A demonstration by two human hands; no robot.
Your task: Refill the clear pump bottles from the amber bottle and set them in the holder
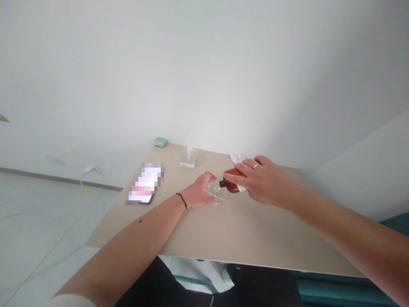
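My right hand (260, 181) is wrapped round a brown bottle (231, 186) with a dark neck and a whitish label, partly covered by the fingers. It is tilted, its mouth pointing left at a small clear container (214, 192). My left hand (198, 192) is closed round that container from the left side. The bottle's mouth is right beside the container; whether they touch, and whether any liquid flows, I cannot tell. Both are held over the beige table (204, 234).
A clear square box (188, 159) with something white on top stands behind my left hand. At the far left corner sits a green case (160, 142). A phone (145, 183) with a blurred screen lies at the left. White crumpled material (236, 158) rests near the wall.
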